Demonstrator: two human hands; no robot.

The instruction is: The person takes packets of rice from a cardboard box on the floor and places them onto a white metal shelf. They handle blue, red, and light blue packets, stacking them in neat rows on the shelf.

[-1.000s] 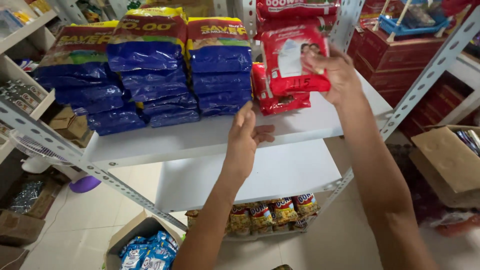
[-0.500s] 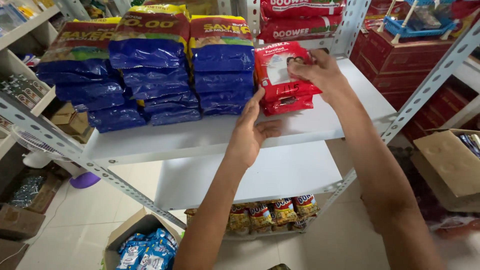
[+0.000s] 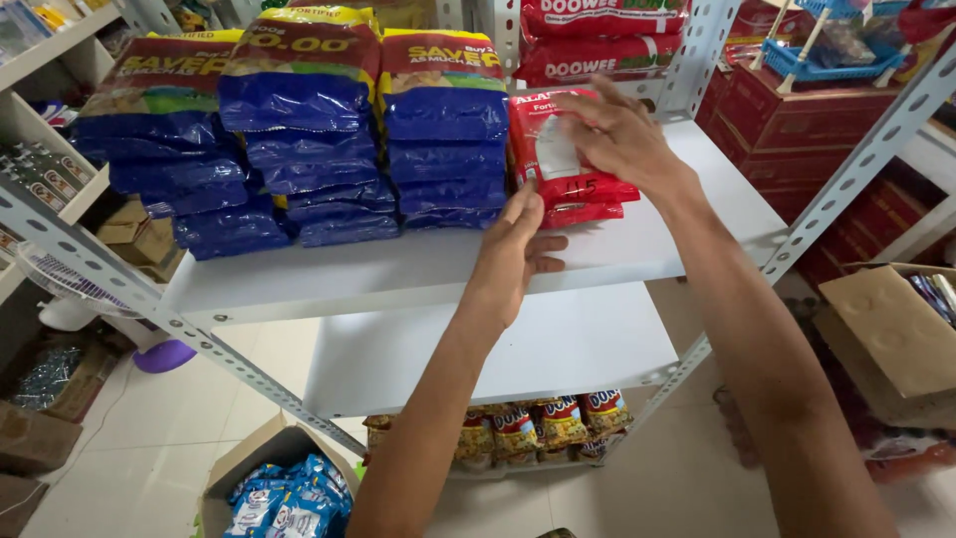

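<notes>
A red packet (image 3: 558,159) is being pressed down by the right hand (image 3: 612,134), fingers spread, on the shelf's (image 3: 398,274) right end; the left hand (image 3: 518,249), fingers together, is touching the lower packet (image 3: 588,211).

Head view, steeply down, close over shelf (image 3: 398,274)

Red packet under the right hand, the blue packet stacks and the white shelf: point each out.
red packet (image 3: 543,149), head view, its front face
blue packet stacks (image 3: 299,130), head view, middle stack
white shelf (image 3: 398,269), head view, bare front board
</notes>
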